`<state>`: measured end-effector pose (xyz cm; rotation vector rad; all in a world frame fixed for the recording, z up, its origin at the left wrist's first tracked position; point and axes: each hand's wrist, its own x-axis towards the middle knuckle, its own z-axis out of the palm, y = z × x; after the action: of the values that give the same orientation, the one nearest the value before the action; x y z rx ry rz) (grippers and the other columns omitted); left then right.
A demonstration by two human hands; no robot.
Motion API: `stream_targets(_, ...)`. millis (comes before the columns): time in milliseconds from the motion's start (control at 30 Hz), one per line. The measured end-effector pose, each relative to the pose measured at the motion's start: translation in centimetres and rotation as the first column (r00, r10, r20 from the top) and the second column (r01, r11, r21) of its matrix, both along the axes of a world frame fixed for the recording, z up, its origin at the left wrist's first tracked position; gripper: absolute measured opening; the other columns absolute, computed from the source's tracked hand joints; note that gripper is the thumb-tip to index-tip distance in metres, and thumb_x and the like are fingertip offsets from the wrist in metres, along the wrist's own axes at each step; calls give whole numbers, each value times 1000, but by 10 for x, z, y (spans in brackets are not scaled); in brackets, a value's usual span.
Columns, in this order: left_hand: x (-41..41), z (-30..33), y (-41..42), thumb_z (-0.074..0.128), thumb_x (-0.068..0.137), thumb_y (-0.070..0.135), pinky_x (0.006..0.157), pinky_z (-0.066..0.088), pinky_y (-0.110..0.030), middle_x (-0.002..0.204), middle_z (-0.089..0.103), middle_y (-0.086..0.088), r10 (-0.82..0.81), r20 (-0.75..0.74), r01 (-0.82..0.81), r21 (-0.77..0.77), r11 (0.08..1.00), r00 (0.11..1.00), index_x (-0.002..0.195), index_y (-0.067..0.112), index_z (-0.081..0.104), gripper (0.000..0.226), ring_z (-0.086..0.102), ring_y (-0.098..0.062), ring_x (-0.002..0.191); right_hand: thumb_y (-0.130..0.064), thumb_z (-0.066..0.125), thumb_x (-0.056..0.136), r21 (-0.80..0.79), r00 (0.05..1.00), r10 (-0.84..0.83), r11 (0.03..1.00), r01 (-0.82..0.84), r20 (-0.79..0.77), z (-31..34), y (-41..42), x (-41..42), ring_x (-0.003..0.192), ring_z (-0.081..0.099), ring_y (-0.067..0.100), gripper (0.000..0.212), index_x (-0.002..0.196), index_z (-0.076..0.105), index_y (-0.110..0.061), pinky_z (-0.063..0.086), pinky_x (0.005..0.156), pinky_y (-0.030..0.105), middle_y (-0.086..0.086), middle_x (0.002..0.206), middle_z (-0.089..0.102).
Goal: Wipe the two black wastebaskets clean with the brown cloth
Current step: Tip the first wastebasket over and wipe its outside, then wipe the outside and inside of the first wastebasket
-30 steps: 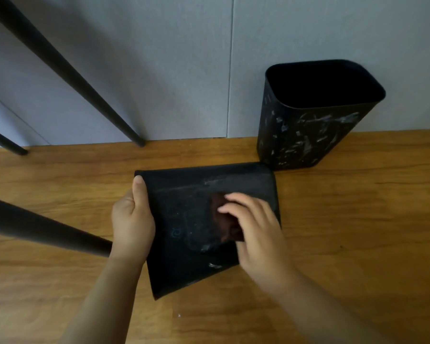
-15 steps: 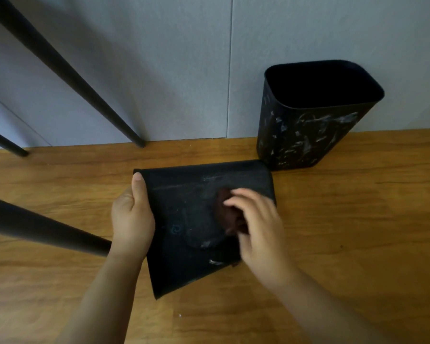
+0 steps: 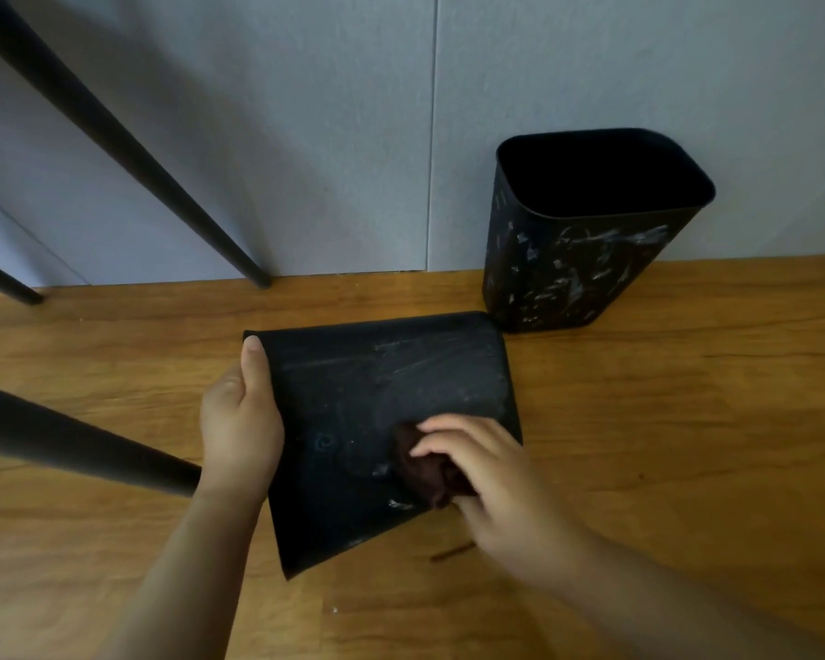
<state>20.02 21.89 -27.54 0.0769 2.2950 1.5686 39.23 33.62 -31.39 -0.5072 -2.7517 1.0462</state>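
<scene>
- Your left hand (image 3: 239, 431) grips the left edge of the near wastebasket (image 3: 382, 412); thumb lies flat along the upper face, other fingers hidden behind/under the edge.
- Near wastebasket lies tipped on its side on the wood floor (image 3: 687, 421), one broad wall facing up, approx. centre of view. Faint whitish smears on the upper-right part of that wall; a few small white flecks near the lower edge.
- Your right hand (image 3: 491, 478) holds the brown cloth (image 3: 425, 473), bunched, fingers curled over it, pressing it onto the lower-right area of the upturned wall.
- Second wastebasket (image 3: 587, 235) stands upright at the grey wall (image 3: 306, 135), behind and to the right of the near one (edges close; contact cannot be told). White streaks and flecks cover its front wall.
- Black furniture legs (image 3: 129, 150) slant across the left side, feet on the floor near the wall.
- Small dark sliver (image 3: 453, 551) on the floor just below the right hand (too small to ID).
</scene>
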Motion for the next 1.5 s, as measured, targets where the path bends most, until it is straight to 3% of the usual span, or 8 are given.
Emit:
stream_targets(100,0,10,3,34,95,58,65,46,-33,77,58,-6,-22,33,22,23,1000,999,83,16,58,50,59,-24,75,-14,60,92,-272,961,-244,923,271,131,23,29,16,117,50,-4,42,121,50,-43,44,101,28,-25,123,53)
stream_targets(200,-4,23,4,46,93,51,64,46,-32,87,68,-1,-143,15,141,80,987,990,92,22,63,33,66,-21,82,-19,59,93,-606,877,-452,655,452,165,56,60,20,92,69,7,33,118,54,-39,52,71,29,-14,104,71)
stream_targets(367,-7,47,17,51,95,36,69,48,-26,90,69,8,-351,-178,362,30,932,919,92,33,62,12,67,-7,83,-18,57,93,-787,833,-552,498,364,35,96,92,15,99,70,15,27,117,64,-27,52,86,38,-4,106,74)
stream_targets(700,-17,94,52,43,95,44,76,55,-43,87,65,2,-740,-355,511,-552,659,571,96,22,58,26,64,-14,79,-18,57,94,-876,816,-577,390,283,7,103,105,-4,102,69,18,28,121,64,-23,52,92,41,0,111,73)
stream_targets(1033,-4,83,83,29,100,48,63,57,-36,78,62,3,-975,-201,145,-966,213,94,107,25,47,30,62,-16,67,-20,56,96,-928,802,-597,276,249,37,98,104,-8,104,69,20,26,120,65,-25,53,87,40,-1,110,73)
stream_targets(1267,7,56,82,26,100,52,69,53,-32,93,66,2,-994,-92,30,-995,94,65,123,20,45,43,65,-18,82,-8,58,93,-940,743,-669,249,234,8,104,114,-11,107,64,19,42,128,54,-32,55,81,36,-1,117,67)
stream_targets(1333,11,57,80,20,90,68,71,54,-29,97,64,5,-977,-140,69,-986,153,159,121,25,46,60,64,-13,85,-7,56,95,-907,734,-678,332,260,-38,108,118,-10,106,64,16,42,124,55,-37,57,77,32,-3,116,64)
stream_targets(1500,26,96,92,34,97,40,78,53,-25,101,64,17,-634,-615,450,-452,770,468,112,33,55,28,61,3,91,-17,50,99,-884,801,-592,415,214,-84,129,132,-4,105,68,21,29,114,67,-36,57,85,41,-1,117,70)
